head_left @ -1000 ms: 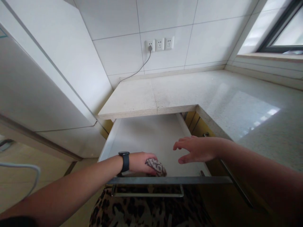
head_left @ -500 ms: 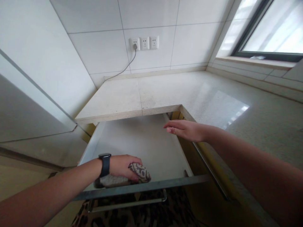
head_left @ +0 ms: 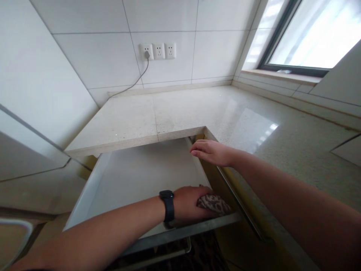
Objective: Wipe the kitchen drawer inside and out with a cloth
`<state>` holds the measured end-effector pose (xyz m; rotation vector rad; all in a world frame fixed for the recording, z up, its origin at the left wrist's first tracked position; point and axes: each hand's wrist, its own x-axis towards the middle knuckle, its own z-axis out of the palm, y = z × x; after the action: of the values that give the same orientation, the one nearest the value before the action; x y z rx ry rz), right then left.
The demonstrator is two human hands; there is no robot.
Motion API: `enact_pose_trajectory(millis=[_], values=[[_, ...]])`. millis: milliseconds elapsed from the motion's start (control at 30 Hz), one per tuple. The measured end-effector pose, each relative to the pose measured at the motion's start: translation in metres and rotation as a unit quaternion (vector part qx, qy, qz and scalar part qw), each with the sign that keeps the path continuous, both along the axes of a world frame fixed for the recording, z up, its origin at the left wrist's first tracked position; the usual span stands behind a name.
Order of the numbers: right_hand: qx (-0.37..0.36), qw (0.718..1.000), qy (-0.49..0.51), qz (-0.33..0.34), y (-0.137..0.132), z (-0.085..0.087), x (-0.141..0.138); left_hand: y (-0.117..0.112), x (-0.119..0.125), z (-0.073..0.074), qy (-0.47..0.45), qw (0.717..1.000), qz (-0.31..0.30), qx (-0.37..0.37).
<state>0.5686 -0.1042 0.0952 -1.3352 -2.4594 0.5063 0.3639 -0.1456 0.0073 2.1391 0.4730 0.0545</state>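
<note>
A white drawer [head_left: 135,171] stands pulled out beneath the counter. My left hand [head_left: 186,203], with a dark watch on its wrist, is closed around a brown-and-cream patterned cloth [head_left: 214,203]. The cloth is pressed into the drawer's front right corner, against its front panel [head_left: 194,227]. Part of it is hidden under my palm. My right hand [head_left: 212,152] hangs above the drawer's right side, near the counter's inner corner. Its fingers stretch out loosely and hold nothing.
A pale stone countertop [head_left: 180,109] runs along the back and right. On the tiled wall are three sockets [head_left: 158,51], one with a plugged-in cord [head_left: 141,75]. Right of the drawer is a long metal handle [head_left: 239,203]. A window [head_left: 301,37] sits at upper right.
My left hand has slid the cloth rightward along the drawer's front, from the left-middle part into the right corner. My right hand stays near the counter corner. The view has shifted slightly.
</note>
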Motion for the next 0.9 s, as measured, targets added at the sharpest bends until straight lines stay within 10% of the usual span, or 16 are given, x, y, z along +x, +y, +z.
enact_pose_trajectory(millis=[367,667,900], values=[[-0.007,1.000,0.011,-0.003,0.004,-0.002,0.003,0.026,0.032,0.003,-0.001,0.913,-0.097,0.396],[-0.007,1.000,0.020,0.014,0.007,-0.003,0.004,0.123,0.057,-0.012,0.051,0.926,0.148,0.342],[0.042,0.997,0.030,-0.058,0.011,-0.003,0.007,0.121,0.054,-0.018,0.039,0.930,0.170,0.324]])
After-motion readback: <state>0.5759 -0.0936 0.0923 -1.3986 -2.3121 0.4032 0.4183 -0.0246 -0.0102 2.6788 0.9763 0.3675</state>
